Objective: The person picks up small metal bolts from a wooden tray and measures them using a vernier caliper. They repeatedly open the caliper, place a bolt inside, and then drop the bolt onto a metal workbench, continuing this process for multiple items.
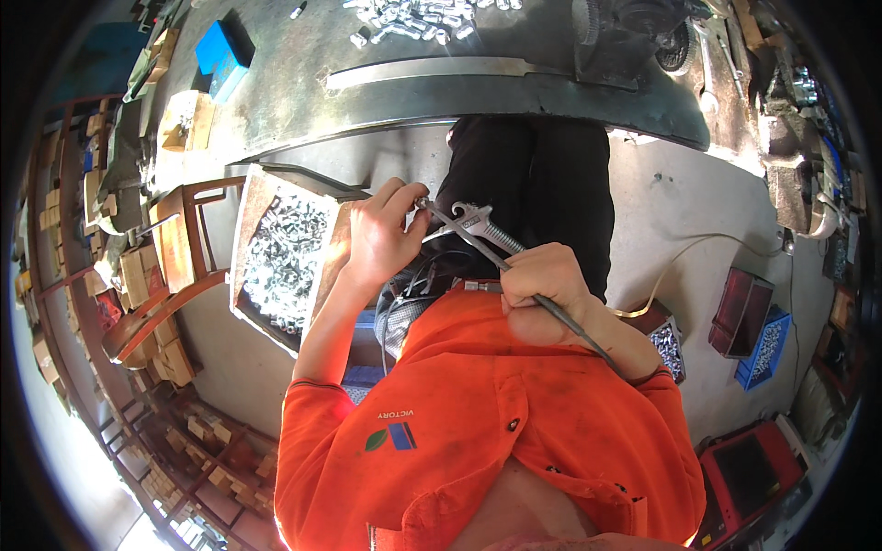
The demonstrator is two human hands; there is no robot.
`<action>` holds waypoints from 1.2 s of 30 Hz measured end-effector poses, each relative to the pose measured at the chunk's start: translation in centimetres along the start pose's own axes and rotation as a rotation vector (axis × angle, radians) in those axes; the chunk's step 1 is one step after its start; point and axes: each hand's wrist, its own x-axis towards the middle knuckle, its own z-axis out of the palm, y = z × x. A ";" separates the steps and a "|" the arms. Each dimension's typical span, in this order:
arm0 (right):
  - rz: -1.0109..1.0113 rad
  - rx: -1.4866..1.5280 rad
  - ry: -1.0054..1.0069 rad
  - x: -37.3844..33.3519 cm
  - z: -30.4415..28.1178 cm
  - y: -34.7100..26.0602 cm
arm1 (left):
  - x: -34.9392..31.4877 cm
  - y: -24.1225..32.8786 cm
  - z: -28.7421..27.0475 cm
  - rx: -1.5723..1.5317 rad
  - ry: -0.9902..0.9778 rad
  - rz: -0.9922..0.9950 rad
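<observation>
A long, thin dark metal rod [473, 241] slants across my lap, from in front of my left hand down toward my right elbow. My right hand [544, 286] is closed in a fist around its middle. At the rod's far tip my left hand [386, 230] pinches a small shiny metal fitting [422, 203] between thumb and fingers. The fitting meets the tip; whether the rod goes inside it I cannot tell. Behind the rod, a silver hook-ended tool [476, 220] with a ribbed or coiled part lies against my dark trousers, partly covered by the rod and right hand.
To my left stands a wooden crate [241, 266] full of shiny metal fittings. Ahead is the workbench [285, 92], with a fittings pile [423, 20], a flat metal bar [432, 70], a blue box [220, 61] and dark machinery [634, 37]. A blue bin [764, 347] sits right.
</observation>
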 end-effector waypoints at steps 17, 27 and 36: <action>0.038 -0.172 0.133 0.2 -0.7 3.0 | 5.2 -2.3 -0.3 0.205 0.028 0.195; 0.160 -0.080 0.177 -0.9 -0.1 2.4 | 20.1 -5.8 -5.7 -0.817 0.366 -0.157; 0.121 -0.157 0.208 -1.2 0.1 3.3 | 7.4 -10.4 -11.5 0.152 0.197 -0.318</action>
